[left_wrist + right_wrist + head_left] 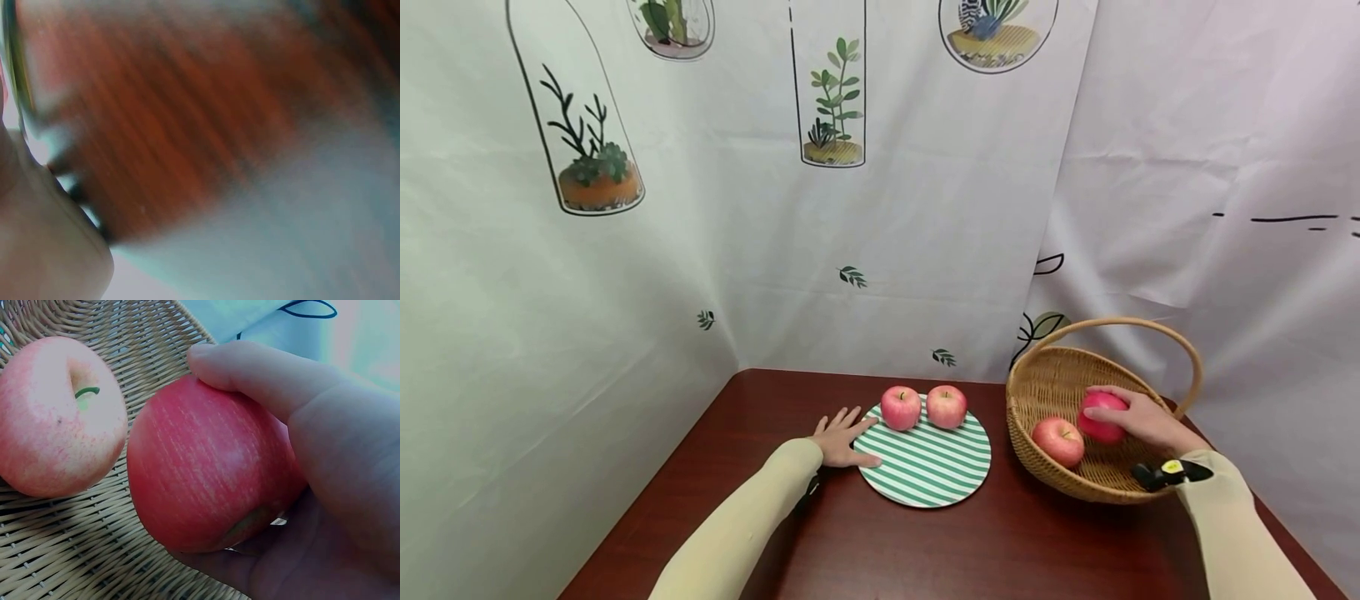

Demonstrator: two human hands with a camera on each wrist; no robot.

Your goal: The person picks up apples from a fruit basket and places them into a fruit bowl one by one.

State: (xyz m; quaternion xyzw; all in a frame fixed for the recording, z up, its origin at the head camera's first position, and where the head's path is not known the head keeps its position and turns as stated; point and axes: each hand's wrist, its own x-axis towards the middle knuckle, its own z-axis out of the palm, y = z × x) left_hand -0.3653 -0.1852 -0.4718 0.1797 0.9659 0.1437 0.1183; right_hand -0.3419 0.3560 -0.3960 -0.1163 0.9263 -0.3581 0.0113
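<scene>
In the head view my right hand [1152,421] reaches inside the wicker basket [1063,375] and holds a red apple [1102,418]. In the right wrist view the thumb and fingers wrap around this apple [212,469]. Another apple [1057,442], paler with a green stem, lies beside it in the basket. My left hand [837,442] has its fingers spread, touching the left edge of a round green-and-white striped mat [925,471]. Two apples, a left one [900,408] and a right one [946,407], sit side by side at the mat's far edge. The left wrist view is blurred.
The basket's arched handle [1123,322] rises above its opening, and the basket tilts towards me. Everything stands on a dark reddish-brown table [880,550]. A white curtain [880,217] with plant prints hangs behind the table and along both sides.
</scene>
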